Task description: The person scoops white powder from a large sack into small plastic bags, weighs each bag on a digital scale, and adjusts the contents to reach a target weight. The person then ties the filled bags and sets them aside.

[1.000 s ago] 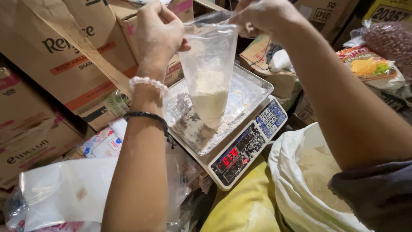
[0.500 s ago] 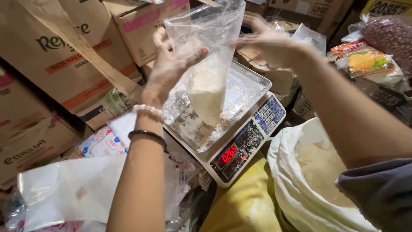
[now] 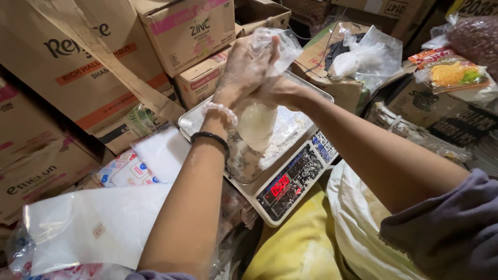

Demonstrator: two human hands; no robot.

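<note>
Up in the top middle of the frame we've got both hands bunched around the neck of a clear plastic bag [image 3: 257, 122] with pale powder in the bottom. Our left hand [image 3: 246, 65] is closed around the gathered top of the bag, fingers curled tight, and our right hand [image 3: 280, 91] is clamped on the neck just under it, touching the left. The bag's filled end hangs down onto the metal tray of a digital scale [image 3: 298, 122] in the centre of the frame (the tray's dusted all over with powder, and so is the keypad). The scale's red display [image 3: 280, 185] is lit, lower centre.

On the left wrist we're wearing a white bead bracelet [image 3: 222, 110] and a black band [image 3: 210, 137] just below it. Lower right there's an open white sack [image 3: 358, 207], with yellow fabric [image 3: 298, 243] beside it. Cardboard boxes [image 3: 187, 28] are stacked along the top and left, and flat plastic bags [image 3: 98, 223] lie at the lower left.
</note>
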